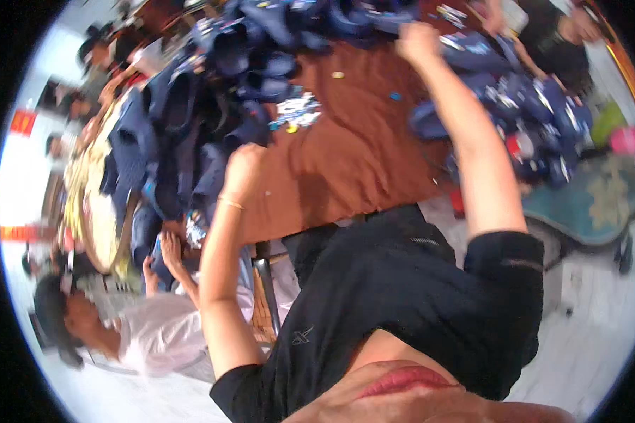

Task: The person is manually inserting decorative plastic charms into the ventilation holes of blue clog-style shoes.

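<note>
My left hand [244, 168] is curled closed at the left side of a brown cloth-covered table [360, 134], beside a heap of dark blue clog-style shoes [173, 106]. Farther off, my right hand [418, 44] reaches to the back right of the table, its fingers also curled, close to more blue shoes [363, 17]. Both hands are blurred, and whatever they hold, if anything, is hidden. A small pile of white, blue and yellow pieces [296, 111] lies on the cloth between them.
More dark blue shoes [508, 99] with small light pieces are heaped at the right. A co-worker in a pale top [162, 331] handles a blue shoe at my left. Another person in dark clothing [554, 42] is at the far right. A teal patterned chair [585, 201] stands nearby.
</note>
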Demonstrator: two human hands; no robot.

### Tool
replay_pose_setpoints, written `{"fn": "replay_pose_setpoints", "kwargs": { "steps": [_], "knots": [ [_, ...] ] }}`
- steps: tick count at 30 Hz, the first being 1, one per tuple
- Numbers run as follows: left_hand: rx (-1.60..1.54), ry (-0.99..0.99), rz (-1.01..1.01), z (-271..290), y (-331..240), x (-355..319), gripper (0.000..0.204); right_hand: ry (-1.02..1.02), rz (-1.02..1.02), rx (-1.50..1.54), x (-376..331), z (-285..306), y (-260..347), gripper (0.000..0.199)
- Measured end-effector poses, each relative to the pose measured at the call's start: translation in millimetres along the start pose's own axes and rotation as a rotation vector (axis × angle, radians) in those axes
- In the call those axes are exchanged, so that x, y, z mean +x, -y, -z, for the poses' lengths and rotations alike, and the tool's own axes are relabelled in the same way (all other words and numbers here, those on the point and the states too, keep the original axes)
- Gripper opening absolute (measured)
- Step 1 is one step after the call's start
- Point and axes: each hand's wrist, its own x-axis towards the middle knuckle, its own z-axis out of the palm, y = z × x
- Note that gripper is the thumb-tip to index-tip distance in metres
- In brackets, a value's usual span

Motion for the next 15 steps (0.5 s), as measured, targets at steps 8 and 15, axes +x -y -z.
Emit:
{"fn": "replay_pose_setpoints", "kwargs": {
  "steps": [8, 15],
  "knots": [
    [-0.475, -0.153, 0.479, -77, -70, -96, 0.023, 0.167, -0.462, -0.123, -8, -52, -316, 0.084],
    [-0.644, -0.247, 0.544, -63, -78, -146, 0.027, 0.136, -0.329, 0.048, 13, -43, -230, 0.067]
  ]
}}
